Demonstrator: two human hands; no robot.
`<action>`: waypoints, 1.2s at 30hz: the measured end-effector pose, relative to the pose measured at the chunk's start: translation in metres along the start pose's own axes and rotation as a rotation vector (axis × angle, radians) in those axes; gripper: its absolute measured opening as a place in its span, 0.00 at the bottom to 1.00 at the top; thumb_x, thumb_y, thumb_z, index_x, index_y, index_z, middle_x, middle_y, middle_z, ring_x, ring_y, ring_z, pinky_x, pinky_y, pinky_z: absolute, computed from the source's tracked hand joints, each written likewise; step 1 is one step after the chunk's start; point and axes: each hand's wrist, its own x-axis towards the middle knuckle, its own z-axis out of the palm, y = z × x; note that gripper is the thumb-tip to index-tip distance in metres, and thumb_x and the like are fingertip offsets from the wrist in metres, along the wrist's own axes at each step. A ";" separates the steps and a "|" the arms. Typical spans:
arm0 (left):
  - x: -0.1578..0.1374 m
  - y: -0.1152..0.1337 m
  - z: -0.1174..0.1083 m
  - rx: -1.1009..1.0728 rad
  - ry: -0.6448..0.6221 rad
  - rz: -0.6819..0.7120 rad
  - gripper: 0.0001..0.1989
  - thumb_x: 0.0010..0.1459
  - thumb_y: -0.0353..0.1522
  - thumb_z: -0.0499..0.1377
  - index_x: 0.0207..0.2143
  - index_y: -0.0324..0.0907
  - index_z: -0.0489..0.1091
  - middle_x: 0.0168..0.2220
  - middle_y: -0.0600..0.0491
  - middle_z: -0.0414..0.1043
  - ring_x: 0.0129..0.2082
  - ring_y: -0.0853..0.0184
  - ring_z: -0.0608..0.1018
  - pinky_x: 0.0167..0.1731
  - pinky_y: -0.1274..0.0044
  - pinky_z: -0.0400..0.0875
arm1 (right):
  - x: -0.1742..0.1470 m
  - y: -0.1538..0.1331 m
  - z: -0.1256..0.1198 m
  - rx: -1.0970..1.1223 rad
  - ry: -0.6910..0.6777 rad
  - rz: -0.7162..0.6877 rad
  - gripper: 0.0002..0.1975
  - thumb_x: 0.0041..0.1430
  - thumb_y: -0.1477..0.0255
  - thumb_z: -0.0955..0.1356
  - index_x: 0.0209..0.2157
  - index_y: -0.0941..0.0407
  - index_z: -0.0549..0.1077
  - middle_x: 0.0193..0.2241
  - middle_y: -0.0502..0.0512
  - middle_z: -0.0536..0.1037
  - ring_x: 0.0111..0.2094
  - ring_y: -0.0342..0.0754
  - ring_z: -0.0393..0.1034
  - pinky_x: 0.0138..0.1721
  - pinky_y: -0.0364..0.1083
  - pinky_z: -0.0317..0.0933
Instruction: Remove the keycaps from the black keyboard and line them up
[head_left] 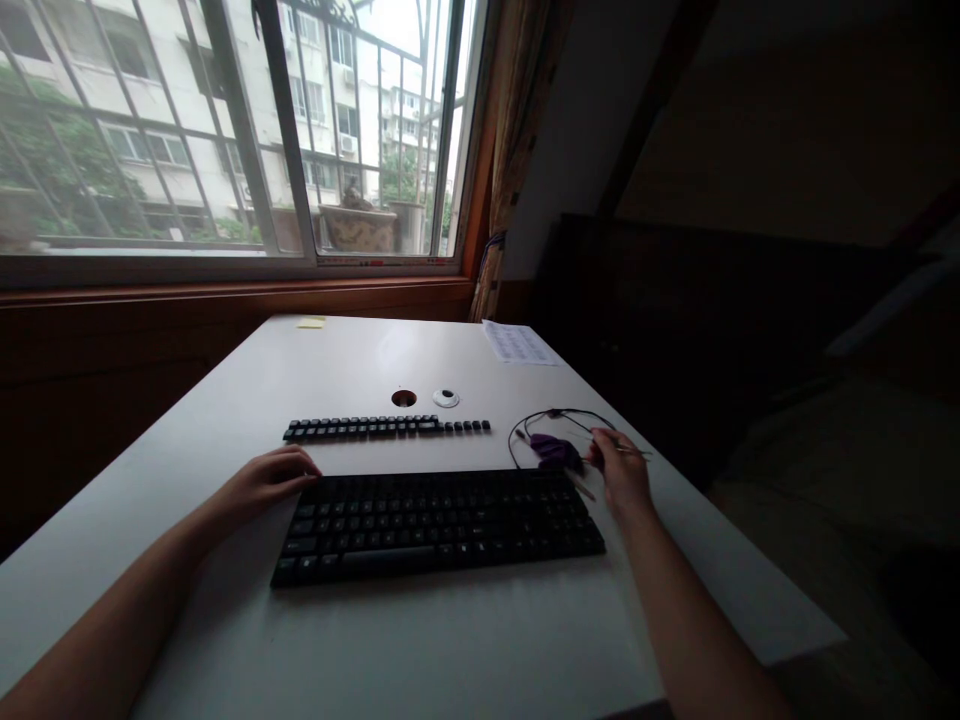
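Observation:
A black keyboard (442, 525) lies on the white desk in front of me. My left hand (281, 473) is at its far left corner, thumb and fingers drawn together on the edge. Beyond the keyboard's right end, my right hand (621, 470) is closed around a thin, wire-like metal tool (634, 451), whose exact kind I cannot make out. Close to those fingers lie a crumpled purple cloth (553, 452) and a looped black cable (555, 412). Behind the keyboard, loose black keycaps (360, 428) stand in rows.
A round hole (403, 398) and a white cable-hole cover (446, 398) are farther back on the desk (375, 650). Printed paper (520, 343) lies at the back right, a yellow note (311, 322) at the back left. A barred window (360, 130) is behind.

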 end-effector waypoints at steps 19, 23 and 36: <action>0.001 0.001 -0.004 0.010 -0.030 -0.055 0.15 0.61 0.44 0.56 0.36 0.41 0.73 0.39 0.49 0.74 0.40 0.61 0.76 0.41 0.75 0.72 | -0.012 -0.013 0.007 -0.303 -0.072 -0.182 0.21 0.59 0.54 0.65 0.31 0.58 0.75 0.17 0.47 0.68 0.18 0.41 0.61 0.19 0.40 0.56; 0.002 -0.004 -0.004 0.021 -0.033 -0.030 0.15 0.61 0.43 0.56 0.35 0.41 0.73 0.38 0.49 0.74 0.39 0.62 0.76 0.41 0.74 0.72 | -0.013 -0.014 0.007 -0.320 -0.045 -0.167 0.23 0.60 0.52 0.64 0.29 0.58 0.74 0.14 0.46 0.66 0.17 0.42 0.61 0.19 0.41 0.56; -0.001 -0.015 -0.006 -0.030 -0.073 -0.041 0.15 0.63 0.42 0.56 0.37 0.41 0.73 0.40 0.49 0.73 0.41 0.62 0.75 0.42 0.74 0.71 | -0.019 -0.018 0.009 -0.354 0.001 -0.224 0.23 0.61 0.53 0.63 0.26 0.57 0.74 0.15 0.46 0.65 0.16 0.42 0.60 0.18 0.41 0.54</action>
